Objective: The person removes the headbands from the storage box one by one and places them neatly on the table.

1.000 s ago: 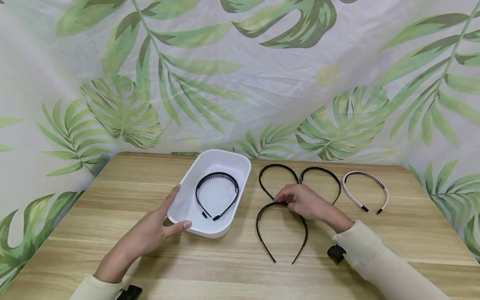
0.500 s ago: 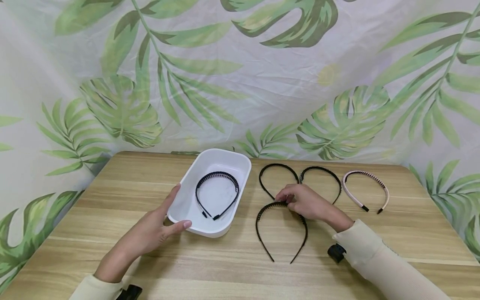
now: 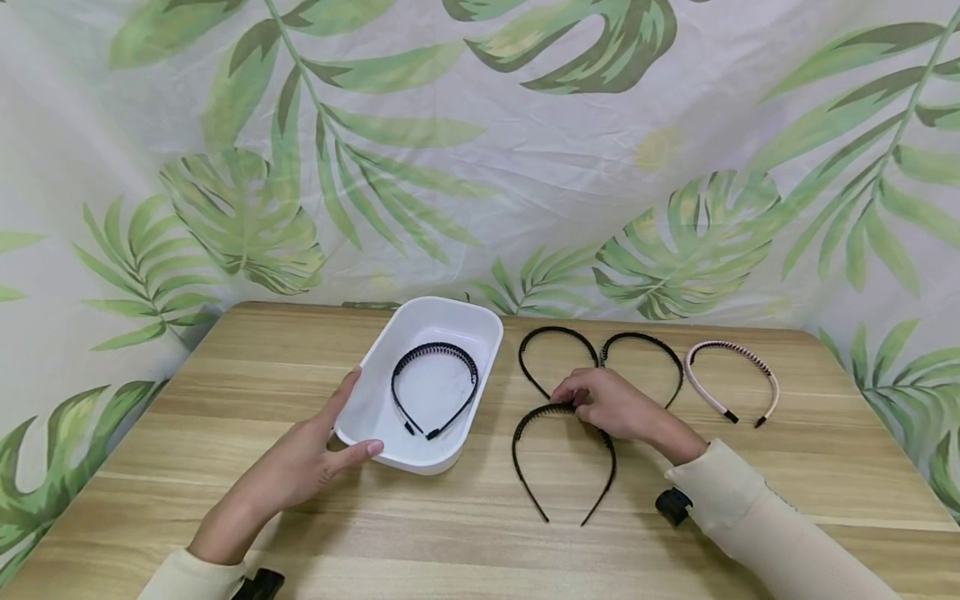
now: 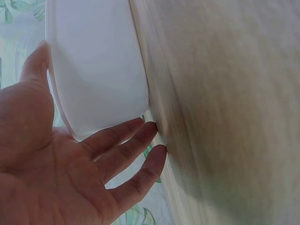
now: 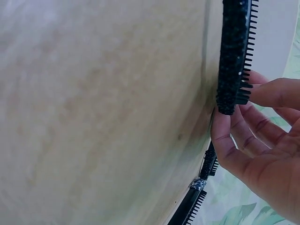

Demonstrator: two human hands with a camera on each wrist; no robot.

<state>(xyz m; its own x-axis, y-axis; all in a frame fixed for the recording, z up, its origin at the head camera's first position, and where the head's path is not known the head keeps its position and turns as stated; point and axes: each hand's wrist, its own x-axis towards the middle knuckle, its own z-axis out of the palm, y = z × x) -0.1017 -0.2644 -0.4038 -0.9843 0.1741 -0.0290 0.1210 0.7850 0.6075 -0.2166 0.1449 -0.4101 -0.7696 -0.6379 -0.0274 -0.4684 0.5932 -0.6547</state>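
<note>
In the head view my left hand (image 3: 300, 462) rests against the near left corner of a white bin (image 3: 360, 425), thumb over its rim and fingers straight along its side. Inside the bin lie black headbands (image 3: 393, 387), seemingly nested. Right of the bin, my right hand (image 3: 611, 404) pinches the toothed top of a black headband (image 3: 516, 454), whose two ends point toward me. The right wrist view shows that headband (image 5: 232, 51) between thumb and fingers of my right hand (image 5: 262, 145). The left wrist view has my left hand (image 4: 70, 164) touching the bin (image 4: 98, 65).
Two more black headbands (image 3: 558, 330) (image 3: 641, 337) lie behind my right hand, side by side. Farther right on the wooden table (image 3: 825, 467) is a pink headband (image 3: 776, 387) with black ends. A leaf-patterned cloth (image 3: 540, 192) hangs behind the table.
</note>
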